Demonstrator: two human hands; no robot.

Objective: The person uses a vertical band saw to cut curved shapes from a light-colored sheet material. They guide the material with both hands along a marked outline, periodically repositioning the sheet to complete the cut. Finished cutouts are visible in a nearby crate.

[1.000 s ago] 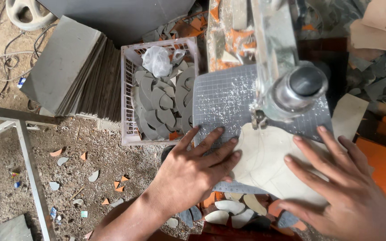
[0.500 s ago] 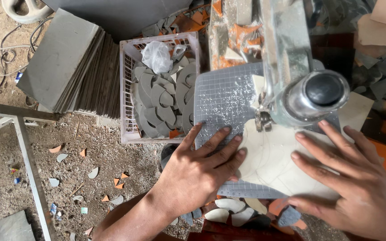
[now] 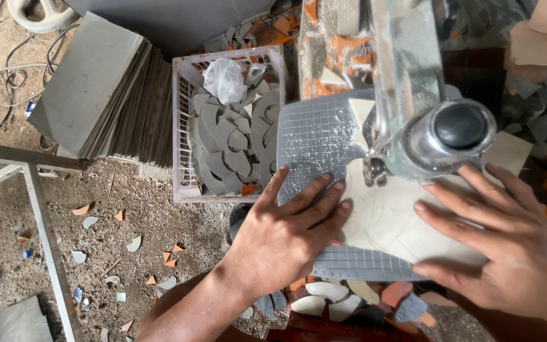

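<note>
The left hand (image 3: 289, 231) lies flat, fingers spread, pressing on the left edge of a pale cream tile (image 3: 390, 218) and on the gridded grey cutting table (image 3: 318, 142) under it. The right hand (image 3: 511, 244) is also open and spread, palm down on the right part of the same tile, gripping nothing. The tile rests on the table just near of the cutting machine's metal head (image 3: 441, 136), which has a black round cap and stands between the two hands on their far side. White dust is scattered over the grid.

To the left of the table, a white plastic crate (image 3: 182, 126) holds a heap of grey curved tile cut-outs (image 3: 229, 145), with a crumpled clear plastic bag (image 3: 224, 79) on top at its far end. Further left is a stack of grey square tiles (image 3: 106, 95). Orange and grey offcuts (image 3: 131, 244) lie on the dirt floor on the near side of the crate.
</note>
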